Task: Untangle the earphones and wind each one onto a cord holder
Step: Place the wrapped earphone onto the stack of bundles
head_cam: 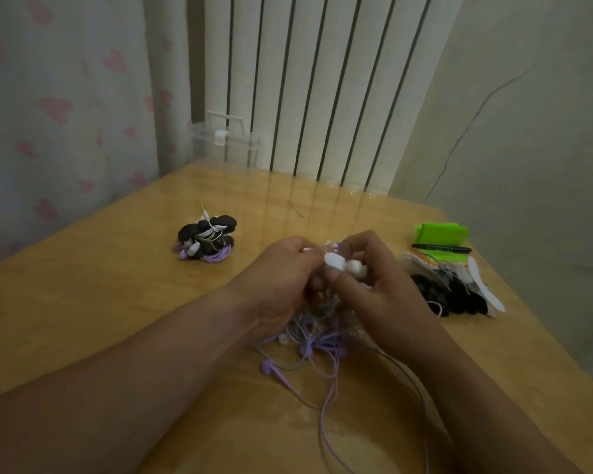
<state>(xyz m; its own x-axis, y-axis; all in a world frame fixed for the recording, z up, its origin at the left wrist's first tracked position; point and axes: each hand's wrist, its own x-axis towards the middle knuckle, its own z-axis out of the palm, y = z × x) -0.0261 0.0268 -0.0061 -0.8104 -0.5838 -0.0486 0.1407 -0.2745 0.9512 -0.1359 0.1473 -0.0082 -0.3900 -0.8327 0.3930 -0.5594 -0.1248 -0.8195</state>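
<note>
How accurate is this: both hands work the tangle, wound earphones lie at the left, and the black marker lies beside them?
One slip: the head view shows the black marker at the right, on the green item, apart from the wound earphones. The left hand and right hand do work the tangle.

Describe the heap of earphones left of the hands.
The heap is a bundle of black oval cord holders with white and purple earphone cords wound on them. A white plug sticks up from its top; purple buds lie at its left edge. It rests on the wooden table, nothing else touching it.
</note>
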